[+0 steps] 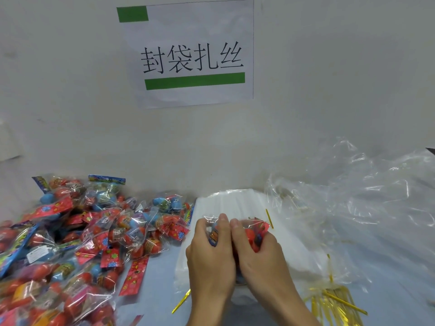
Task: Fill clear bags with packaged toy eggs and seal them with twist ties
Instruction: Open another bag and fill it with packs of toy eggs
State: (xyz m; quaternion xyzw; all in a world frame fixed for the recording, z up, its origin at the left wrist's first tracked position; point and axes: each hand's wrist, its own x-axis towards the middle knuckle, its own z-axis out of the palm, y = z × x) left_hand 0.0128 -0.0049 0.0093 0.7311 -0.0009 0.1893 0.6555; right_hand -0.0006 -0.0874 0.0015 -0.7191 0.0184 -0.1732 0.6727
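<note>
My left hand [209, 257] and my right hand [259, 252] are side by side over a stack of flat clear bags [237, 203], and together they grip a clear bag holding packaged toy eggs [255, 231], red and blue showing between the fingers. A big pile of packaged toy eggs [70, 236] in red, blue and orange fills the table's left side. Gold twist ties [334, 302] lie in a bundle at the lower right. One loose twist tie [269, 218] rests on the bag stack, another [181, 301] lies by my left wrist.
Crumpled clear plastic film [364, 203] is heaped at the right, against the white wall. A paper sign [190, 52] with green bars hangs on the wall above. The table surface [157, 290] is pale blue.
</note>
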